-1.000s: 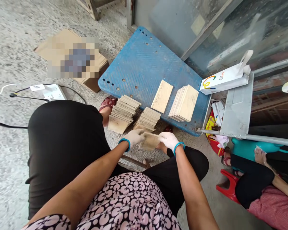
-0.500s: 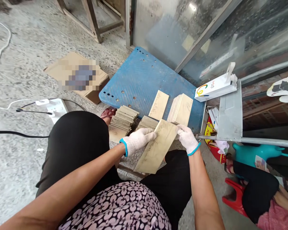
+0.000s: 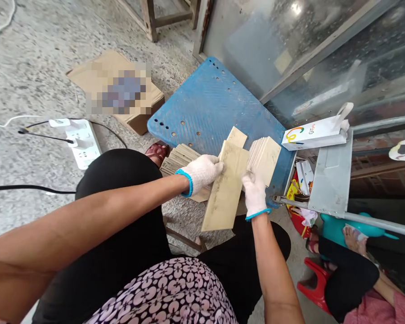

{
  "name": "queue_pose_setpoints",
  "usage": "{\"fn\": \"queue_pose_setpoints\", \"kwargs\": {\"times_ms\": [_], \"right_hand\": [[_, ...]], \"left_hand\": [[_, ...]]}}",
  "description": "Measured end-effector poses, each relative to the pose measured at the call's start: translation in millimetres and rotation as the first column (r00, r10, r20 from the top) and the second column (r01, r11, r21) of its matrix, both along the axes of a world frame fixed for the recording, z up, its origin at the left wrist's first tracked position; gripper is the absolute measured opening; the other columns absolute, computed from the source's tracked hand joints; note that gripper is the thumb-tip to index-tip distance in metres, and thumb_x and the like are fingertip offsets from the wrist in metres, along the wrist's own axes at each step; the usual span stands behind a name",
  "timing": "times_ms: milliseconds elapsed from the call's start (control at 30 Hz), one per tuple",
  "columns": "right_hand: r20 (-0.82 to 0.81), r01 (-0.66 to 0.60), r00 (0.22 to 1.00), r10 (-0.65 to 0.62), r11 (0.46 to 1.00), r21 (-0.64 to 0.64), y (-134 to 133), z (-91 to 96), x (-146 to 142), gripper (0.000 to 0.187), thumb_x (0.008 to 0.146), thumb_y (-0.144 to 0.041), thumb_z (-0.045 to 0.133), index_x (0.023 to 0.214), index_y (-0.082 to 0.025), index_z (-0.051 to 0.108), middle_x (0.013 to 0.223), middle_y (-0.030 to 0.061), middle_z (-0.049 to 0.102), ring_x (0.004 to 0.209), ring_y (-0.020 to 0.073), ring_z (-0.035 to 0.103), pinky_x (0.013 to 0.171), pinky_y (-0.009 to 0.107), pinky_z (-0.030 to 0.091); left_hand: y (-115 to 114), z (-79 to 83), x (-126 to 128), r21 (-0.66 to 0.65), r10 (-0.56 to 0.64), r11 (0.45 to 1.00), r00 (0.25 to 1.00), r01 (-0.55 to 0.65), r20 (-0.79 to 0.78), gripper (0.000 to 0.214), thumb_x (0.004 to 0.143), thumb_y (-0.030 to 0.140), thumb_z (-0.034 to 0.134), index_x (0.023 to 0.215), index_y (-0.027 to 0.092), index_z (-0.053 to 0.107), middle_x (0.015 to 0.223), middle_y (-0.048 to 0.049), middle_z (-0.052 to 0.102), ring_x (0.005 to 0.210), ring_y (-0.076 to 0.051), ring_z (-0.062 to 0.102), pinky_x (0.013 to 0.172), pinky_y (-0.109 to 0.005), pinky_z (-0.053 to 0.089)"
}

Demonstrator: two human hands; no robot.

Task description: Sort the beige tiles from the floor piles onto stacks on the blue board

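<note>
I hold a long thin wooden board [image 3: 225,189] upright in front of me with both gloved hands. My left hand [image 3: 202,173] grips its left edge near the top. My right hand [image 3: 254,193] is closed on its right edge. Behind the board, a blue plastic pallet [image 3: 209,103] carries a single flat board [image 3: 238,135] and a leaning stack of boards [image 3: 266,155]. More stacked boards [image 3: 178,157] lie at the pallet's near edge, partly hidden by my left hand.
A cardboard box [image 3: 118,90] and a white power strip [image 3: 83,141] with cables lie on the concrete floor at left. At right are a white paper bag [image 3: 313,132], a grey metal frame [image 3: 330,175] and another person seated on a red stool [image 3: 315,281].
The board has risen from low between my knees to upright before the pallet. Both hands have moved up and forward with it, and the view has shifted.
</note>
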State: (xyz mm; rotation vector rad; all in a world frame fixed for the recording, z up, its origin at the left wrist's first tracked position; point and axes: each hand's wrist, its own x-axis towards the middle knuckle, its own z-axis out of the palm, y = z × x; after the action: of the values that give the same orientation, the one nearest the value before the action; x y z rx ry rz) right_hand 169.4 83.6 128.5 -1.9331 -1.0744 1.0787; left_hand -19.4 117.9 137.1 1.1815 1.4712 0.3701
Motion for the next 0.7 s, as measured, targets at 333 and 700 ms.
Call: {"fn": "queue_pose_setpoints", "kwargs": {"times_ms": [333, 700], "right_hand": [[0.452, -0.277, 0.784, 0.426, 0.891, -0.360, -16, -12.4, -47, 0.110, 0.063, -0.056, 0.073, 0.149, -0.016, 0.018, 0.152, 0.0187, 0.024, 0.138, 0.0347, 0.033, 0.108, 0.043, 0.037], [0.343, -0.275, 0.855, 0.388, 0.901, -0.334, 21, -40.3, -29, 0.097, 0.059, -0.051, 0.076, 0.142, -0.023, 0.034, 0.131, 0.0110, 0.054, 0.118, 0.0275, 0.055, 0.098, 0.038, 0.046]], "left_hand": [[2, -26.8, 0, -0.004, -0.007, 1.000, 0.991, 0.007, -0.134, 0.028, 0.088, 0.034, 0.043, 0.081, 0.016, 0.064, 0.072, -0.0031, 0.062, 0.066, -0.016, 0.054, 0.062, -0.026, 0.039], [22, -26.8, 2, -0.035, -0.053, 0.998, 0.990, 0.049, -0.129, 0.027, 0.086, 0.042, 0.047, 0.083, 0.023, 0.066, 0.078, -0.0027, 0.064, 0.073, -0.021, 0.059, 0.066, -0.030, 0.041]]}}
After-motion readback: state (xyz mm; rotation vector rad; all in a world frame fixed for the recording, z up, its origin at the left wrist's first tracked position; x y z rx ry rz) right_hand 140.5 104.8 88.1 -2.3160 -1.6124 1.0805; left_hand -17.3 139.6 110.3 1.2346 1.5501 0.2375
